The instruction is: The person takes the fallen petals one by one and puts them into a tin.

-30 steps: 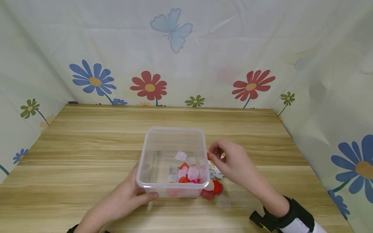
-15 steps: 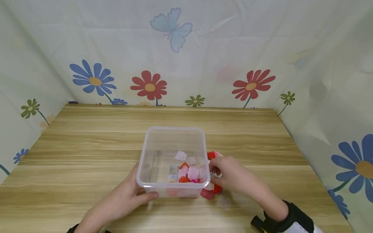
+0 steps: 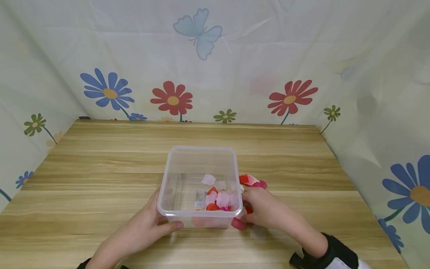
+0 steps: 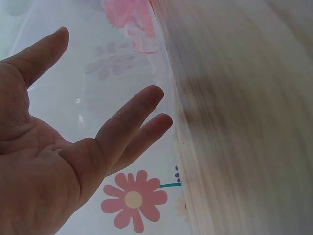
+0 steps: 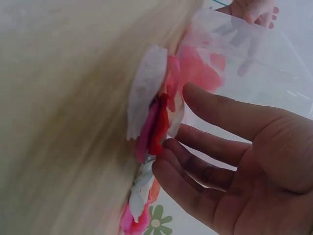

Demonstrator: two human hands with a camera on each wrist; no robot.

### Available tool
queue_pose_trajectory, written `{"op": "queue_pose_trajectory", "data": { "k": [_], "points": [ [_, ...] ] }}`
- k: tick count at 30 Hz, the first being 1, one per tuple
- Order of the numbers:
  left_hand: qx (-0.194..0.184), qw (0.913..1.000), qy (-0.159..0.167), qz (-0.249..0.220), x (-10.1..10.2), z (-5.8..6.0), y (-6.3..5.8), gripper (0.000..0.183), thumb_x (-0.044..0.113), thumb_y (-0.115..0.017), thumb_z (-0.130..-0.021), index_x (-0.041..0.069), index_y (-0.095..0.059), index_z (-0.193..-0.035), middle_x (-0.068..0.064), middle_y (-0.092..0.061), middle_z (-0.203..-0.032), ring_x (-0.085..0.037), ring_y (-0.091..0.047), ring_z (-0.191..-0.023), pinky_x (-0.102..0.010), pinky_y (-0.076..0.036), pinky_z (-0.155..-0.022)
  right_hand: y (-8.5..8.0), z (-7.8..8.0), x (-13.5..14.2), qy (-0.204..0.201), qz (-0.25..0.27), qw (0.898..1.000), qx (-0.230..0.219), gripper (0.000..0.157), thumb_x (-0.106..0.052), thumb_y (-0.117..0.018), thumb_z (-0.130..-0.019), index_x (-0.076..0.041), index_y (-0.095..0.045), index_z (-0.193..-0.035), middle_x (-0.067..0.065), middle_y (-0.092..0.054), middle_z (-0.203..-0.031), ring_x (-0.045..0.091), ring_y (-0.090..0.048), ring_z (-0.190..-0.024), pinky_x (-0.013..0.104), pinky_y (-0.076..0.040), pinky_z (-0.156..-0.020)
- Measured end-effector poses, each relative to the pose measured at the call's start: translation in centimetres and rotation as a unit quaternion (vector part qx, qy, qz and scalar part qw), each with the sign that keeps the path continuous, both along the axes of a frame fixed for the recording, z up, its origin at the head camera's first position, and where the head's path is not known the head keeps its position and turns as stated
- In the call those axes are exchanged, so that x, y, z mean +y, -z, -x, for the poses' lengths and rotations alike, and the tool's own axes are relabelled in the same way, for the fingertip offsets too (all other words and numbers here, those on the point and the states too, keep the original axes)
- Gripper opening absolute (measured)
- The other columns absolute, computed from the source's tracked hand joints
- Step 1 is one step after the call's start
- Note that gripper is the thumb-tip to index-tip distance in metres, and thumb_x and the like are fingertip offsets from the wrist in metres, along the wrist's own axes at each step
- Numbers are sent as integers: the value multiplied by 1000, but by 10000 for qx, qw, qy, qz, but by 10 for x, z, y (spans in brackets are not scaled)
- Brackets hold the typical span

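Observation:
A clear plastic box (image 3: 201,214) stands on the table, with pink, white and red artificial petals (image 3: 222,200) lying inside, mostly to the right. My left hand (image 3: 142,224) rests against the box's left side, thumb along the front wall; in the left wrist view its fingers are spread. On the right, my right hand (image 3: 268,209) is low over a loose pile of petals (image 5: 159,125) beside the box. Its thumb and fingers are apart around the pile in the right wrist view, fingertips at the red and white petals. The head view hides part of the pile behind this hand.
More red and magenta petals (image 3: 250,180) lie beyond my right hand. A pale translucent petal (image 3: 258,232) lies nearer the front. Behind the wooden table (image 3: 111,160) hangs a flower-printed curtain (image 3: 231,67), which also runs along both sides.
My right hand has moved nearer and lower, from the far end of the petal pile to its near part, uncovering red and magenta petals behind it. The left hand and box stay put.

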State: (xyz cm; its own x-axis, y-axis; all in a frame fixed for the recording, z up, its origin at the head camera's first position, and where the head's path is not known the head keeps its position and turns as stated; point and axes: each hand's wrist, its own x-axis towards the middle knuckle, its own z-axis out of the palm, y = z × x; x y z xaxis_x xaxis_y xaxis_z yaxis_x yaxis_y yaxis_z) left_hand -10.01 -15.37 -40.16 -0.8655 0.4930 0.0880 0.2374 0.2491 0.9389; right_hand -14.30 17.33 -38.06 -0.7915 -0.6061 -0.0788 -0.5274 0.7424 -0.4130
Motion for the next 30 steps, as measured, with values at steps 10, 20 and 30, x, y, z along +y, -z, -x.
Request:
{"op": "queue_pose_trajectory", "data": {
  "k": [10,20,30],
  "points": [
    [-1,10000,8,29,0,0,0,100,9,-77,-87,26,-6,-156,-13,-40,-139,-27,-58,-114,-30,-49,-90,4,0,-1,95,-71,9998,178,20,-14,-84,-78,-17,-70,-92,-15,-56,-76,8,-49,-68,18,-42,-61],
    [-91,9999,6,-43,0,0,0,100,9,-77,-87,28,-7,-156,-13,-38,-139,-26,-59,-114,-31,-49,-89,-1,2,3,-1,413,9978,519,18,-2,-76,-79,-18,-68,-78,-16,-50,-65,4,-45,-60,17,-40,-54],
    [-103,9999,-23,2,0,0,1,100,12,-77,-87,26,-6,-156,-13,-38,-140,-26,-59,-113,-32,-49,-89,-8,2,10,274,691,9956,567,12,-1,-78,-80,-12,-74,-81,-14,-61,-73,4,-53,-65,16,-46,-60]
  ]
}}
